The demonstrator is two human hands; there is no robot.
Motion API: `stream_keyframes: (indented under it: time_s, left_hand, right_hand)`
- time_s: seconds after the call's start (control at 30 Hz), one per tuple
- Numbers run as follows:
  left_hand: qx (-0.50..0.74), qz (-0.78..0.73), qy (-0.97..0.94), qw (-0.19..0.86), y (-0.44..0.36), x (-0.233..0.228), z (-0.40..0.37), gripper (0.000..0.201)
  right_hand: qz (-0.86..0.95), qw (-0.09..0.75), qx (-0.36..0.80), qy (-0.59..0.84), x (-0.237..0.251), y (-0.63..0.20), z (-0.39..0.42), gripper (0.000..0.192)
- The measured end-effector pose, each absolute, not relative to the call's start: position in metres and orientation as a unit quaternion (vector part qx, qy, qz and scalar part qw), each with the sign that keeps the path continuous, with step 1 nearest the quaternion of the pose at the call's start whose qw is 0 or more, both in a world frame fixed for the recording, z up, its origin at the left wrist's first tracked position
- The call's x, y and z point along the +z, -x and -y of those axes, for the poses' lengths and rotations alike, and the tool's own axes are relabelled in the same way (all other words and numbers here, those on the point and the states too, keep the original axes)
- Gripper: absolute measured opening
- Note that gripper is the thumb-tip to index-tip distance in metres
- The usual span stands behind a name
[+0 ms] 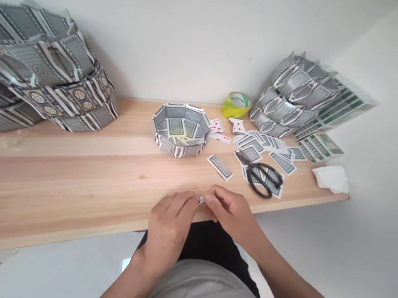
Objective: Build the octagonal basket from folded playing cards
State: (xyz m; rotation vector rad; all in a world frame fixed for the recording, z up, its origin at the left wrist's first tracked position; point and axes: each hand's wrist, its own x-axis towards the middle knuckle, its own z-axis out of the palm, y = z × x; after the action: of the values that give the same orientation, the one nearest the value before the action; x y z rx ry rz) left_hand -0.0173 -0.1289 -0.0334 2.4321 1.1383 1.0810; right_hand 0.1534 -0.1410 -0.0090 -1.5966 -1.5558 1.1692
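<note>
Worktop (91, 179): drop risk at front edge.
Bowl (184, 149) is standing farther back. Left hand (171, 223) and right hand (232, 209) are pinching a small, mostly hidden piece (201, 200) between them, near that edge. Scissors (256, 166) are lying on cards (282, 163). A slackening pinch would be risking the piece's fall.

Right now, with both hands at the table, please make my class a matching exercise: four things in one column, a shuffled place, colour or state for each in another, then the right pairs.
Column 1
1. Scissors
2. Tape roll
3. Left hand and right hand
4. Crumpled white bundle

Column 2
A. Fingertips meeting at a small piece
B. At the right end of the table
C. Lying on spread cards
D. Yellow-green, near the wall

Right pairs: 1-C; 2-D; 3-A; 4-B
</note>
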Motion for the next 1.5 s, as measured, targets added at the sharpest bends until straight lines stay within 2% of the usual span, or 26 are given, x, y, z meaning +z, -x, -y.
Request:
stream_keyframes:
  time_s: [0.17,0.3,0.47,0.57,0.87,1.17,1.4,1.5]
  left_hand:
    - [0.400,-0.350,-0.840,0.114,0.017,-0.035,0.124,0.019]
    - [0.423,-0.329,-0.827,0.170,0.016,-0.035,0.118,0.026]
    - [0.457,-0.358,-0.765,0.280,0.010,-0.028,0.113,0.024]
    - [0.485,-0.366,-0.741,0.287,0.007,-0.020,0.109,0.019]
    - [0.508,-0.356,-0.717,0.319,0.000,0.001,0.085,0.019]
    - [0.475,-0.364,-0.742,0.302,-0.008,0.019,0.046,0.016]
    - [0.517,-0.437,-0.708,0.201,0.013,0.019,-0.002,0.015]
    - [0.533,-0.476,-0.676,0.178,0.026,0.012,-0.019,0.017]
  right_hand:
    - [0.530,0.336,0.513,0.586,-0.008,-0.150,0.140,0.029]
    - [0.505,0.353,0.537,0.576,-0.007,-0.150,0.136,0.026]
    - [0.516,0.377,0.488,0.595,-0.005,-0.153,0.129,0.027]
    - [0.519,0.392,0.464,0.602,-0.001,-0.153,0.126,0.024]
    - [0.546,0.434,0.397,0.597,0.008,-0.154,0.108,0.018]
    - [0.591,0.406,0.264,0.645,0.036,-0.177,0.062,0.017]
    - [0.628,0.338,0.134,0.688,0.032,-0.203,0.021,0.013]
    - [0.635,0.311,0.124,0.697,0.032,-0.210,0.003,0.010]
